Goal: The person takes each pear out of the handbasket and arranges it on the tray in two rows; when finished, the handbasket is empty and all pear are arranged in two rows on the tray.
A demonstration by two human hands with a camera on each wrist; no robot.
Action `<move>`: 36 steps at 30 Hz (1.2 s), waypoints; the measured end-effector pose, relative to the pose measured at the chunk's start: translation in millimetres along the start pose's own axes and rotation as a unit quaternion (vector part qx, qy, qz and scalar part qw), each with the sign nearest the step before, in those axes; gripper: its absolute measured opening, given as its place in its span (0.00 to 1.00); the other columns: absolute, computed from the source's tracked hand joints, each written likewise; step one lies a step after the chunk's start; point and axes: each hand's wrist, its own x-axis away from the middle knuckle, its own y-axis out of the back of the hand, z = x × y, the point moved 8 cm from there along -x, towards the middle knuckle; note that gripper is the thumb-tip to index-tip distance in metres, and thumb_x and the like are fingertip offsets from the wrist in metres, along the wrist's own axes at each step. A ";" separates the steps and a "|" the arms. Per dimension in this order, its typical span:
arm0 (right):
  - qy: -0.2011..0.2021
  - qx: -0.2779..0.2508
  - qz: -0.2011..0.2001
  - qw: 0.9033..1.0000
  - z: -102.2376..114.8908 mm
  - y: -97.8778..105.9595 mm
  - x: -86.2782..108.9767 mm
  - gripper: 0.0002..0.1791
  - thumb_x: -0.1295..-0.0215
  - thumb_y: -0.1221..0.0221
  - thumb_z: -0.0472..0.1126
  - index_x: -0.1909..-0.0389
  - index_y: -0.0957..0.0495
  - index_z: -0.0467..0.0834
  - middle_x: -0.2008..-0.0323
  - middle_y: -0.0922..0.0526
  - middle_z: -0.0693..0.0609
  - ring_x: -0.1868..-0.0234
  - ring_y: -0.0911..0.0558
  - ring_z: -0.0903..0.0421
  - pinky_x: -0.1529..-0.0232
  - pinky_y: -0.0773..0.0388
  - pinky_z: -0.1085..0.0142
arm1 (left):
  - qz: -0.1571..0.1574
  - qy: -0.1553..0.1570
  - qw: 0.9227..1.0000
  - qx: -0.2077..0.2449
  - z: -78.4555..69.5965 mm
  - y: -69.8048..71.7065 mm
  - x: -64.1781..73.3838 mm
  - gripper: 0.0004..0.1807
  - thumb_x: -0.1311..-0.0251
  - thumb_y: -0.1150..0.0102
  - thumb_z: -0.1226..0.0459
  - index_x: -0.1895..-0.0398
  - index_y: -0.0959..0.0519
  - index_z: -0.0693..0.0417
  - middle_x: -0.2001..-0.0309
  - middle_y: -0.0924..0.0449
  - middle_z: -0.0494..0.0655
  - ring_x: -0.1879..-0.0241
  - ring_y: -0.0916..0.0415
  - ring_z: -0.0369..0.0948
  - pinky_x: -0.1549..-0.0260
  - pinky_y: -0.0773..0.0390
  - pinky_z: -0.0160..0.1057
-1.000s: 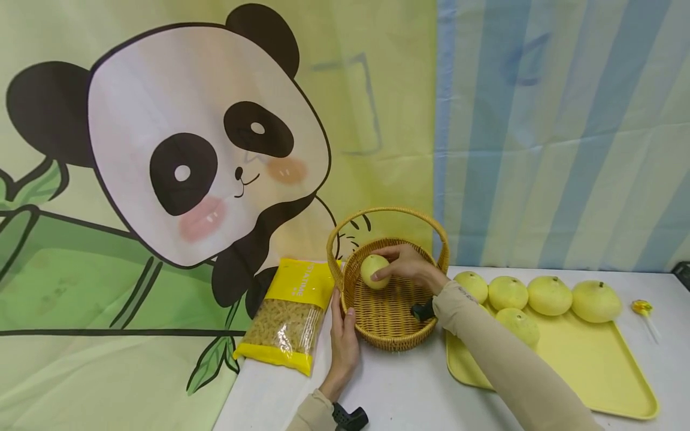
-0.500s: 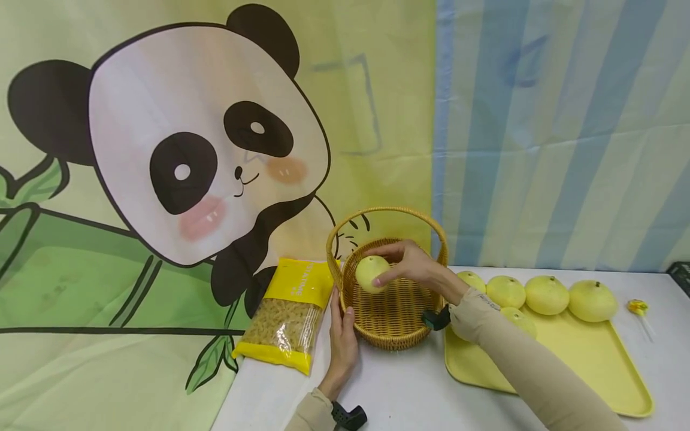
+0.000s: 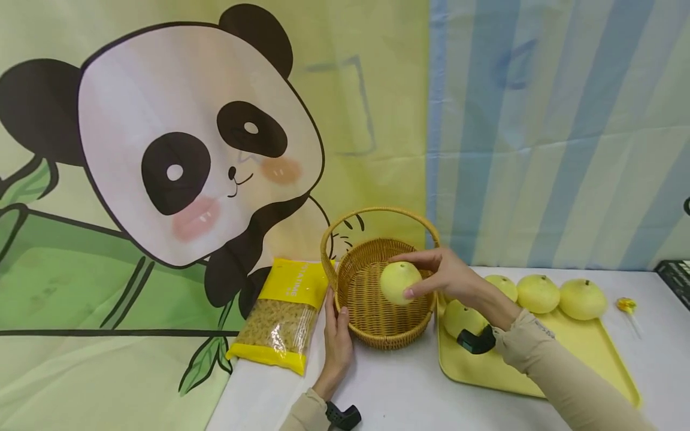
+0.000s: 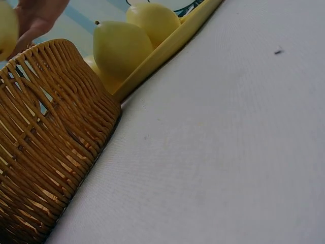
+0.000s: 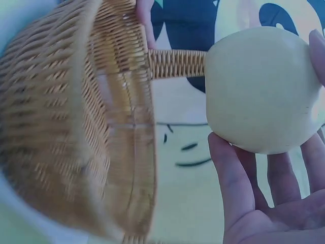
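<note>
In the head view my right hand holds a pale yellow pear between thumb and fingers. The pear overlaps the right half of a round wicker basket with a tall hoop handle. From close by, the right wrist view shows the pear gripped beside the basket's rim. Against the basket's left side rests my left hand, its fingers fairly straight along the wall and the thumb near the rim. The basket's woven bottom is visible.
Several more pears are on a yellow tray to the right, partly hidden by the right arm. A bag of pasta lies left of the basket. A lollipop and a dark crate are at the far right.
My right hand has lifted the pear and carried it to the right, from the basket's back left over toward its right side. The left hand has stayed at the basket.
</note>
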 end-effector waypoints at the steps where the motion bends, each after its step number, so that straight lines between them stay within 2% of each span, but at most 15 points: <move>1: 0.002 0.003 0.000 1.000 -0.5 4.0 5.2 0.38 0.45 0.21 0.34 0.31 0.20 0.41 0.38 0.14 0.44 0.46 0.13 0.50 0.52 0.11 0.59 | 0.000 -0.001 1.000 0.000 -0.3 0.1 -0.3 0.33 0.14 0.66 0.59 0.12 0.57 0.44 0.12 0.58 0.44 0.14 0.59 0.47 0.27 0.57 0.17; 6: 0.009 0.021 -0.004 1.000 -5.1 26.7 31.8 0.37 0.42 0.23 0.33 0.30 0.21 0.40 0.33 0.17 0.45 0.46 0.13 0.51 0.54 0.10 0.57 | 0.003 -0.003 1.000 0.005 -0.2 0.0 -1.0 0.33 0.14 0.66 0.60 0.11 0.58 0.43 0.12 0.59 0.46 0.14 0.59 0.48 0.27 0.57 0.17; 12: 0.012 0.015 -0.023 1.000 -8.8 58.9 64.5 0.36 0.38 0.27 0.29 0.28 0.24 0.37 0.32 0.18 0.56 0.41 0.13 0.55 0.51 0.10 0.55 | 0.008 0.001 1.000 0.009 0.0 -0.9 -0.4 0.33 0.13 0.67 0.59 0.11 0.59 0.38 0.12 0.60 0.43 0.14 0.58 0.47 0.27 0.55 0.18; 15: 0.025 0.026 -0.041 0.999 -4.6 75.0 83.4 0.35 0.36 0.30 0.28 0.27 0.26 0.36 0.32 0.18 0.60 0.37 0.16 0.63 0.48 0.11 0.59 | 0.009 0.004 1.000 0.011 0.9 -1.2 0.5 0.33 0.13 0.67 0.57 0.12 0.59 0.37 0.12 0.60 0.43 0.14 0.58 0.47 0.27 0.55 0.17; 18: 0.017 0.047 -0.068 0.996 -4.2 92.5 103.5 0.35 0.34 0.31 0.28 0.26 0.27 0.37 0.31 0.19 0.62 0.33 0.22 0.70 0.46 0.13 0.64 | 0.008 0.005 1.000 0.013 3.8 -0.4 2.2 0.33 0.13 0.67 0.57 0.12 0.58 0.37 0.12 0.59 0.43 0.14 0.58 0.47 0.27 0.56 0.17; 20: 0.000 0.078 -0.094 0.993 -6.4 105.3 117.7 0.35 0.33 0.31 0.31 0.25 0.27 0.40 0.30 0.20 0.63 0.30 0.30 0.77 0.43 0.16 0.70 | 0.007 0.005 1.000 0.015 6.1 0.1 3.0 0.33 0.13 0.66 0.56 0.12 0.58 0.36 0.12 0.59 0.43 0.14 0.58 0.46 0.27 0.56 0.17; 23: -0.026 0.099 -0.132 0.986 -14.1 124.6 138.2 0.36 0.33 0.30 0.32 0.24 0.27 0.43 0.30 0.21 0.67 0.32 0.32 0.80 0.46 0.16 0.71 | 0.006 0.003 1.000 0.014 7.8 0.4 3.2 0.32 0.13 0.66 0.56 0.12 0.58 0.36 0.12 0.59 0.44 0.14 0.58 0.48 0.27 0.55 0.17; 25: -0.037 0.111 -0.151 0.982 -18.9 135.3 150.6 0.37 0.33 0.30 0.31 0.24 0.27 0.43 0.31 0.21 0.70 0.33 0.30 0.80 0.48 0.15 0.71 | 0.005 0.004 1.000 0.012 7.9 0.6 3.0 0.32 0.13 0.66 0.56 0.12 0.57 0.37 0.12 0.58 0.45 0.14 0.58 0.48 0.27 0.55 0.17; 27: -0.038 0.109 -0.167 0.979 -24.2 143.7 161.4 0.37 0.34 0.30 0.29 0.24 0.27 0.42 0.33 0.19 0.71 0.37 0.24 0.78 0.52 0.12 0.68 | 0.003 0.004 1.000 0.008 7.9 1.2 2.8 0.32 0.13 0.66 0.56 0.12 0.57 0.37 0.12 0.57 0.46 0.14 0.57 0.49 0.27 0.55 0.17; 31: -0.032 0.148 -0.196 0.969 -35.3 156.4 180.7 0.36 0.37 0.28 0.29 0.27 0.25 0.39 0.38 0.17 0.73 0.42 0.19 0.76 0.56 0.13 0.70 | 0.003 0.003 1.000 0.007 6.7 1.1 1.6 0.32 0.13 0.66 0.56 0.12 0.56 0.36 0.12 0.56 0.45 0.14 0.57 0.47 0.27 0.55 0.17; 36: -0.070 0.182 -0.233 0.953 -58.6 168.3 202.8 0.35 0.41 0.23 0.34 0.31 0.21 0.38 0.45 0.17 0.79 0.49 0.19 0.78 0.58 0.16 0.75 | 0.007 0.000 1.000 0.009 5.6 -1.2 0.7 0.32 0.13 0.66 0.56 0.12 0.57 0.36 0.12 0.57 0.45 0.14 0.57 0.47 0.27 0.55 0.17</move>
